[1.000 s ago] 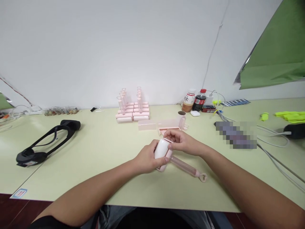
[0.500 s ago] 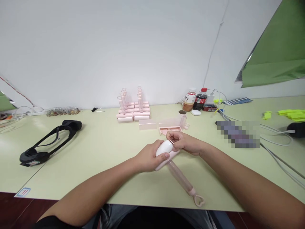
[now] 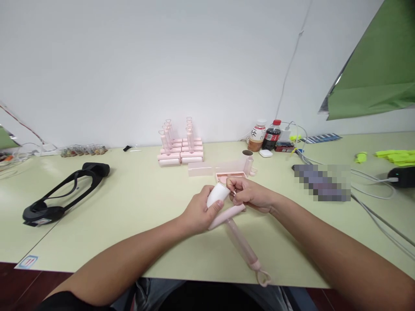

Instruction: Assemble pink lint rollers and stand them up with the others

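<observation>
My left hand (image 3: 201, 211) is wrapped round a pink lint roller whose white roll (image 3: 218, 194) faces up. Below that roll lies its pink cover bar (image 3: 227, 216), and a clear pink handle (image 3: 241, 244) with a heart-shaped loop slants toward the table's front edge. At the roll's right end, my right hand (image 3: 248, 193) is closed in a pinch, its fingertips on something small that I cannot make out. Just beyond my hands sits an open pink case (image 3: 238, 175) with a round pink piece inside.
Several finished-looking pink lint rollers (image 3: 180, 156) stand against the wall. Clear pink boxes (image 3: 200, 169) lie in front of them. Two drink bottles (image 3: 271, 136), cables and a blurred-out object (image 3: 324, 183) are to the right. A black headset strap (image 3: 66, 192) lies at left.
The white roll has tilted more upright and now stands apart from the pink bar. The handle's loop has swung left and nearer the front edge. My right hand has barely moved.
</observation>
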{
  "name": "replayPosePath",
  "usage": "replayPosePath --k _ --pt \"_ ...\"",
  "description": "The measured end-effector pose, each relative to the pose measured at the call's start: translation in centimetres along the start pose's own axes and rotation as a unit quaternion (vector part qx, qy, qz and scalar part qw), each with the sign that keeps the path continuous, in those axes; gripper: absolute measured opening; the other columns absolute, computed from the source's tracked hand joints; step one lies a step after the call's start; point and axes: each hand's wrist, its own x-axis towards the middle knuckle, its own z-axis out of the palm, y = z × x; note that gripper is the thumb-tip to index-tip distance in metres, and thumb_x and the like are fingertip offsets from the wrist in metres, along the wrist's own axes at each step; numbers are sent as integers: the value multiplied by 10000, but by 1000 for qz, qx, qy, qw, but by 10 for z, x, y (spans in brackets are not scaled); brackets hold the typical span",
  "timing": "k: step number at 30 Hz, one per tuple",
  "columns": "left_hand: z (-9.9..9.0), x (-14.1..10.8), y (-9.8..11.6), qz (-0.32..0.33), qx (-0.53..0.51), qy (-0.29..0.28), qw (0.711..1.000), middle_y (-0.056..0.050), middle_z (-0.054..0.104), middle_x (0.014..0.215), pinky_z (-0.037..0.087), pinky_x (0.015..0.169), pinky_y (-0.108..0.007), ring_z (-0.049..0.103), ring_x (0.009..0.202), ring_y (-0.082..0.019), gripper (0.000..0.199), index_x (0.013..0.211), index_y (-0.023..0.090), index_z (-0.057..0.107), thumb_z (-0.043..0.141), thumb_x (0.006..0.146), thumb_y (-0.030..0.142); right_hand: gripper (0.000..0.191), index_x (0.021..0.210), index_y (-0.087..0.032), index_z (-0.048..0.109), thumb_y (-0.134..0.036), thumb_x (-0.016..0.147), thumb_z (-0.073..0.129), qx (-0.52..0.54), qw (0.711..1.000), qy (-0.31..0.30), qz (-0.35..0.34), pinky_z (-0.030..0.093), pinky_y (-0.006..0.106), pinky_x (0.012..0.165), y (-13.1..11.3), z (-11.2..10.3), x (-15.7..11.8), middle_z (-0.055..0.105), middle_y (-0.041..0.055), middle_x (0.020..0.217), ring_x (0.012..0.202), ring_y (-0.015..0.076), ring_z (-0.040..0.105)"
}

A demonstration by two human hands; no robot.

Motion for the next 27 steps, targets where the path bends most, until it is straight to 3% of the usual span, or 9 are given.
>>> replayPosePath --k 4,8,12,18,24,27 --pt "-3 3 -7 -23 -21 39 999 -66 644 1051 459 740 -331 604 892 -226 458 1238 197 463 472 909 516 176 690 -206 451 -135 572 562 -87 993 58 -47 267 214 473 15 -6 10 415 -69 619 534 88 374" --pt "-11 11 -20 -25 -29 82 996 -69 621 1120 467 803 -332 587 952 -216 500 1261 196 436 552 872 489 97 676 -193 499 -141 602 534 -261 957 102 -80 296 233 526 29 -14 20 440 -49 634 590 110 400" --pt "-20 19 -31 -12 -21 81 996 -66 600 1195 463 882 -339 569 1051 -218 502 1249 203 456 627 821 404 120 737 -197 553 -132 640 525 -358 924 111 -81 334 253 569 34 -13 21 493 -34 654 626 138 452" --pt "-25 21 -35 15 17 38 999 -56 616 1189 466 921 -361 579 1065 -230 450 1204 215 526 651 785 323 163 784 -196 574 -95 671 515 -407 900 100 -115 372 262 591 32 -7 18 560 -11 701 657 152 514" --pt "-27 22 -36 71 119 0 990 -59 627 1128 440 950 -392 558 1060 -244 462 1229 246 582 668 775 254 398 1181 -219 613 -227 784 583 -390 889 136 -196 480 314 695 28 -2 12 670 67 1042 846 200 608" --pt "-27 24 -38 82 128 -4 988 -65 622 1136 435 953 -397 551 1059 -245 483 1250 246 577 672 777 249 386 1199 -234 642 -244 818 578 -397 882 113 -227 492 354 796 26 -1 9 696 63 1095 925 221 635"
